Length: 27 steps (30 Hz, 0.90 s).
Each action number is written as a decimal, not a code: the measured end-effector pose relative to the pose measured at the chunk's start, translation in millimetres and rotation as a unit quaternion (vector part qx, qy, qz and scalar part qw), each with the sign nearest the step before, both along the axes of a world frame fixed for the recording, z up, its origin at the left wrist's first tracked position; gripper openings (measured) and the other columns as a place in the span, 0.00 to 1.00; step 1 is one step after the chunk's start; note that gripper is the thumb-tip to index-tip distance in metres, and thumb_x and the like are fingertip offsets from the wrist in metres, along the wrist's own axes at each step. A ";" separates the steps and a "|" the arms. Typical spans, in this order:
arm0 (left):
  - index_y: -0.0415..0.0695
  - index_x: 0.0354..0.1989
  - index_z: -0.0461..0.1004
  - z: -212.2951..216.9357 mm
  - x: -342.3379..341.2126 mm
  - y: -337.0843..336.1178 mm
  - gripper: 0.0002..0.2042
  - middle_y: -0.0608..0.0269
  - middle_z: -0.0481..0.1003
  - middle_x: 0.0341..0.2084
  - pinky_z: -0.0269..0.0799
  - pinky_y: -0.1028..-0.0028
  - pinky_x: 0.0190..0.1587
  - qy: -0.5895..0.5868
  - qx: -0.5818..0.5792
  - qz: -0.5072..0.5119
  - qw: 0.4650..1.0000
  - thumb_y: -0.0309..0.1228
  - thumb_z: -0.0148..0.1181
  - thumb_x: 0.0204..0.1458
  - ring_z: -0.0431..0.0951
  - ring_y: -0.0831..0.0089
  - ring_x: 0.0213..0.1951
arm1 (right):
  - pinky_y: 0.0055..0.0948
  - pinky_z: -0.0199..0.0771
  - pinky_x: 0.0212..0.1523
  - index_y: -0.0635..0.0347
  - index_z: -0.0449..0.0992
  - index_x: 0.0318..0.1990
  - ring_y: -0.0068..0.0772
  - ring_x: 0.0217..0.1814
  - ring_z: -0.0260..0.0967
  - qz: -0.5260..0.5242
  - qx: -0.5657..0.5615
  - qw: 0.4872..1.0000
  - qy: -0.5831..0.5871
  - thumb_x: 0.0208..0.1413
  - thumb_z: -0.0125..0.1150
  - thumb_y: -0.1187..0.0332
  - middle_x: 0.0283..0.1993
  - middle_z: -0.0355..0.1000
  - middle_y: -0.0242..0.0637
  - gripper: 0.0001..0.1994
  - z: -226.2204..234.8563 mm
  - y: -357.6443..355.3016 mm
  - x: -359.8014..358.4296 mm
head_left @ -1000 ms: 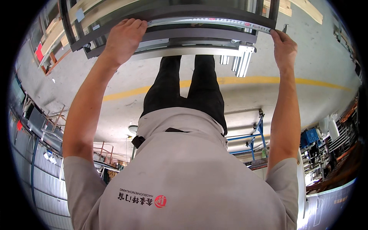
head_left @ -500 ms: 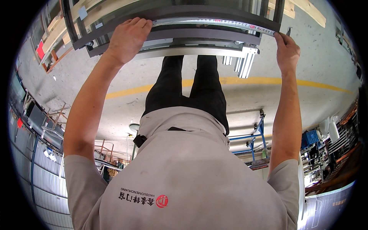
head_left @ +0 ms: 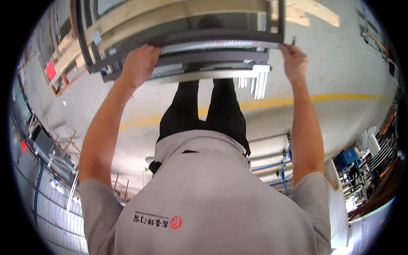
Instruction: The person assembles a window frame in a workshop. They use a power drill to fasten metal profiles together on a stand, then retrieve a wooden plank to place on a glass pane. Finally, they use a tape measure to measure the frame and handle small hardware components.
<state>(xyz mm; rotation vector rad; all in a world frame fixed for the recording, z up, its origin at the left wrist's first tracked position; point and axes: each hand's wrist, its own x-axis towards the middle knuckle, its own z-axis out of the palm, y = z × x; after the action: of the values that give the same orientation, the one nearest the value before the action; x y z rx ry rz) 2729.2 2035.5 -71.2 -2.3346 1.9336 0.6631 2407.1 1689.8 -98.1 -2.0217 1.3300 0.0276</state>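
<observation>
A steel tape measure (head_left: 231,43) is stretched straight along a dark grey metal frame (head_left: 204,56) in front of me. My left hand (head_left: 141,64) is closed around its left end, resting on the frame; the tape's case does not show, so my fingers may cover it. At the frame's right corner, my right hand (head_left: 296,63) pinches the other end of the tape between thumb and fingers. The frame lies across several light wooden boards and dark bars. Motion blurs the tape's markings.
Silvery aluminium profiles (head_left: 259,83) jut out below the frame's near right side. Wooden boards (head_left: 312,10) lie at the far right, and a red patch (head_left: 51,69) marks a stack at left. A yellow line (head_left: 340,97) crosses the concrete floor. Blue trestles (head_left: 280,170) stand behind me.
The frame and both hands sit lower in the picture and look slightly smaller, as my view has shifted. The tape stays stretched between my hands.
</observation>
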 end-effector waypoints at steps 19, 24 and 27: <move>0.35 0.34 0.80 98.3 -125.0 3.2 0.19 0.65 0.73 0.19 0.65 0.70 0.28 0.528 0.339 -0.113 0.770 0.43 0.60 0.55 0.70 0.77 0.25 | 0.24 0.58 0.20 0.59 0.69 0.26 0.21 0.20 0.60 -0.531 0.061 0.802 -0.268 0.61 0.62 0.62 0.20 0.63 0.28 0.15 181.6 279.7 -223.7; 0.35 0.34 0.79 125.7 -206.1 8.4 0.16 0.59 0.76 0.23 0.69 0.68 0.35 0.514 0.358 -0.315 0.713 0.40 0.59 0.57 0.73 0.74 0.29 | 0.22 0.55 0.17 0.59 0.72 0.27 0.19 0.17 0.58 -0.593 0.095 0.737 -0.310 0.61 0.60 0.66 0.19 0.64 0.27 0.11 192.8 449.7 -175.4; 0.35 0.40 0.77 155.0 -289.5 18.9 0.17 0.57 0.78 0.29 0.72 0.67 0.40 0.457 0.373 -0.400 0.701 0.40 0.59 0.57 0.75 0.73 0.34 | 0.21 0.57 0.22 0.65 0.77 0.34 0.17 0.22 0.59 -0.603 0.112 0.752 -0.244 0.61 0.59 0.67 0.22 0.65 0.26 0.09 231.4 507.3 -158.1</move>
<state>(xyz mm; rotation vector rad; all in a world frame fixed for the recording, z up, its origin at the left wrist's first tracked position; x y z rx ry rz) 2439.7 2054.4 83.9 -0.5140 1.9787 2.1301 2249.1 2197.2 133.2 -0.5862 1.8751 -0.8232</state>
